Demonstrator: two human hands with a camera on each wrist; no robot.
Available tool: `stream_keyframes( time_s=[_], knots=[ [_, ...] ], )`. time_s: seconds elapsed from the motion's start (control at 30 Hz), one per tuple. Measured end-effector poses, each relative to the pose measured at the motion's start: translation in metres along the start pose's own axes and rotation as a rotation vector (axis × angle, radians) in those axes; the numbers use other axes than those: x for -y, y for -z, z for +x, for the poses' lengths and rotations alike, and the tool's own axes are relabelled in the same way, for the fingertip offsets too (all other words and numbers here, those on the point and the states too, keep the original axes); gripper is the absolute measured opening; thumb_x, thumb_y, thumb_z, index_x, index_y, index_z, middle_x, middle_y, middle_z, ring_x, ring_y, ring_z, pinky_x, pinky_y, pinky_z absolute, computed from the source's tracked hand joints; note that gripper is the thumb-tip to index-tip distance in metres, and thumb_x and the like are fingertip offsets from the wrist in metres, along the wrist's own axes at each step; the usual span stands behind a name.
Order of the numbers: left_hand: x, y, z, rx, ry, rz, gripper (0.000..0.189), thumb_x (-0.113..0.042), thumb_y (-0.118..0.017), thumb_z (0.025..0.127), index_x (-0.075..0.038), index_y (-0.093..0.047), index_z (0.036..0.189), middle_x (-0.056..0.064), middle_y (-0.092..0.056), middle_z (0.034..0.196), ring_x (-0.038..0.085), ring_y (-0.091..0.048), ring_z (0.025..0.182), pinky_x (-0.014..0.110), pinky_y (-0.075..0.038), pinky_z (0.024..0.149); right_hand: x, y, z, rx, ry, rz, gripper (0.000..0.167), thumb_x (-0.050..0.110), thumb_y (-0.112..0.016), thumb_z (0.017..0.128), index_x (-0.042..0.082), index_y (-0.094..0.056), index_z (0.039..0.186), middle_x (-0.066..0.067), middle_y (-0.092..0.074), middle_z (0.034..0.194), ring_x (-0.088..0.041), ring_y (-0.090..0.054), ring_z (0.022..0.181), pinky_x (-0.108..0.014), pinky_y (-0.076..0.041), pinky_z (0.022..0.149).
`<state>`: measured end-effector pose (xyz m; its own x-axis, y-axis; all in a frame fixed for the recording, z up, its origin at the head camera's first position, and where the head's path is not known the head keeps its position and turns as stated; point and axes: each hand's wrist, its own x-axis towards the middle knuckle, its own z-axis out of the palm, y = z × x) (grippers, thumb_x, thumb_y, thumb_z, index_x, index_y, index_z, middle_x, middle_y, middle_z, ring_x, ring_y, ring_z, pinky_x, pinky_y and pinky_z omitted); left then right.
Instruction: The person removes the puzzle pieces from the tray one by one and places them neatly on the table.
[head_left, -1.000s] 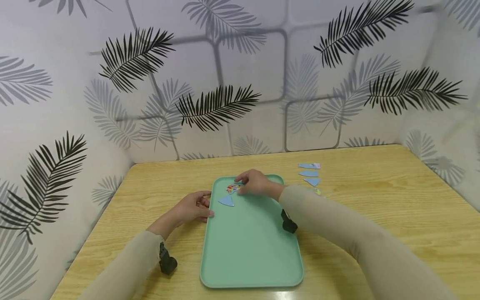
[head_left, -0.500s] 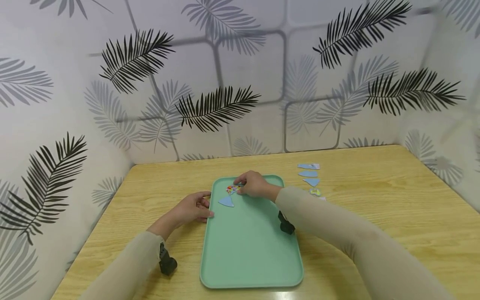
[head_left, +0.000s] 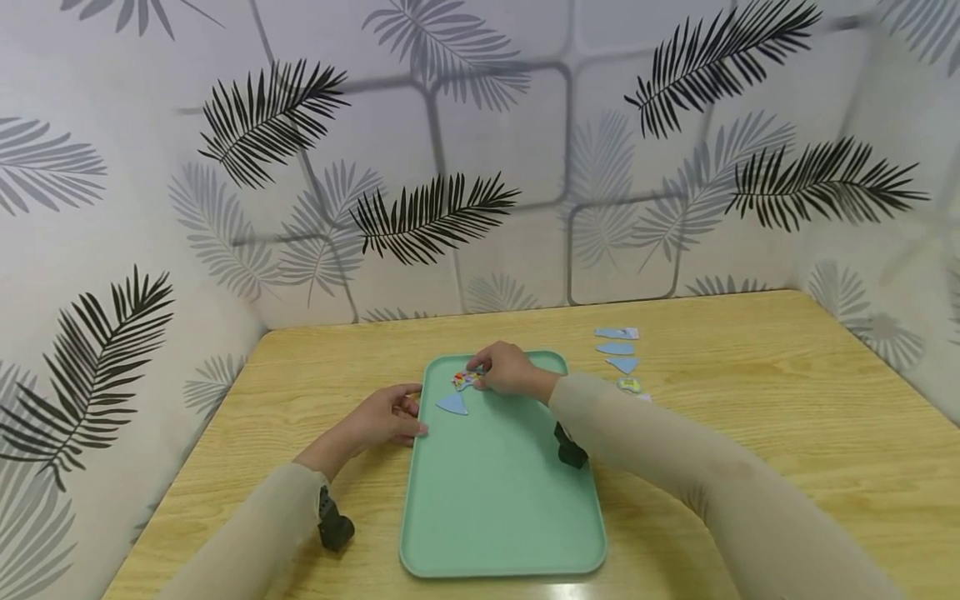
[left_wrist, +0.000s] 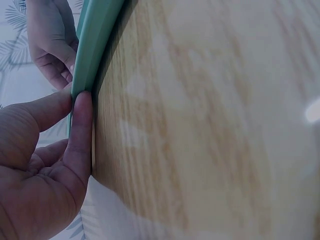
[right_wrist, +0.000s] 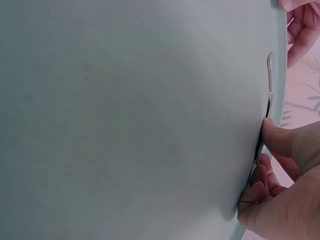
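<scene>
A pale green tray (head_left: 510, 500) lies on the table, its long side running away from me. My left hand (head_left: 382, 417) holds its left rim; in the left wrist view the thumb and a finger pinch the tray's edge (left_wrist: 97, 45). Near the far left corner, my right hand (head_left: 510, 369) pinches a flat multicoloured puzzle piece (head_left: 461, 380), partly hidden under the fingers. Just nearer to me, a light blue puzzle piece (head_left: 452, 403) lies flat on the tray. The right wrist view shows the right thumb and fingertips low against the tray, along the piece's thin edge.
Right of the tray, several flat pieces lie in a column on the wooden table (head_left: 750, 375): blue ones such as the top piece (head_left: 617, 333), and a yellow-green piece (head_left: 629, 384) beside the right sleeve (head_left: 675, 450). A leaf-patterned wall covering (head_left: 480, 167) stands behind the table.
My right forearm has shifted slightly left, uncovering more of the yellow-green piece. The right fingers stay on the multicoloured puzzle piece, and the left hand stays at the tray's rim.
</scene>
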<state>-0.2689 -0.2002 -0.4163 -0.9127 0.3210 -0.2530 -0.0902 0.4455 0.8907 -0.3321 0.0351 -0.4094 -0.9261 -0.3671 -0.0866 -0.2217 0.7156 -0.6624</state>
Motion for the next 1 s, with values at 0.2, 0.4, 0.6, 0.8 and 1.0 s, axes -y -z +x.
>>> stream_keyframes(
  time_s=[0.2,0.4,0.6,0.8,1.0],
  knots=[
    [-0.001,-0.001,-0.001,0.001,0.001,0.006,0.072,0.004,-0.071,0.086,0.005,-0.033,0.147,0.013,-0.049,0.103,0.020,-0.055,0.082,0.035,-0.058,0.072,0.001,0.004,-0.005,-0.005,0.007,0.011,0.028,0.009,-0.074,0.086,0.011,-0.073,0.114,-0.004,-0.063,0.103,-0.017,-0.054,0.092,-0.031,-0.048,0.079],
    [-0.002,-0.001,-0.001,-0.001,-0.004,0.009,0.072,0.005,-0.070,0.086,0.005,-0.033,0.147,0.014,-0.049,0.103,0.020,-0.055,0.082,0.035,-0.058,0.072,0.006,0.016,-0.011,-0.014,0.023,0.064,0.027,0.007,-0.073,0.087,0.012,-0.074,0.113,-0.005,-0.063,0.102,-0.020,-0.055,0.092,-0.032,-0.049,0.077],
    [-0.002,-0.001,-0.001,-0.001,0.004,0.004,0.073,0.005,-0.071,0.085,0.005,-0.032,0.147,0.014,-0.049,0.103,0.019,-0.055,0.082,0.035,-0.058,0.072,0.003,0.029,-0.020,-0.014,0.084,0.090,0.029,0.008,-0.074,0.087,0.012,-0.073,0.115,-0.007,-0.064,0.107,-0.021,-0.058,0.093,-0.032,-0.051,0.072],
    [-0.003,-0.001,-0.003,0.000,-0.002,0.005,0.073,0.004,-0.071,0.085,0.005,-0.033,0.147,0.014,-0.049,0.103,0.020,-0.054,0.082,0.035,-0.058,0.072,-0.003,0.038,-0.030,-0.001,0.090,0.100,0.031,0.009,-0.071,0.089,0.010,-0.070,0.121,-0.007,-0.062,0.108,-0.022,-0.056,0.093,-0.030,-0.050,0.070],
    [-0.003,0.000,-0.004,0.005,-0.015,0.019,0.072,0.003,-0.071,0.086,0.005,-0.033,0.147,0.015,-0.049,0.105,0.021,-0.054,0.084,0.035,-0.058,0.073,-0.014,0.045,-0.045,-0.007,0.118,0.102,0.030,0.008,-0.070,0.090,0.009,-0.070,0.120,-0.005,-0.060,0.099,-0.018,-0.050,0.078,-0.027,-0.043,0.062]
  ],
)
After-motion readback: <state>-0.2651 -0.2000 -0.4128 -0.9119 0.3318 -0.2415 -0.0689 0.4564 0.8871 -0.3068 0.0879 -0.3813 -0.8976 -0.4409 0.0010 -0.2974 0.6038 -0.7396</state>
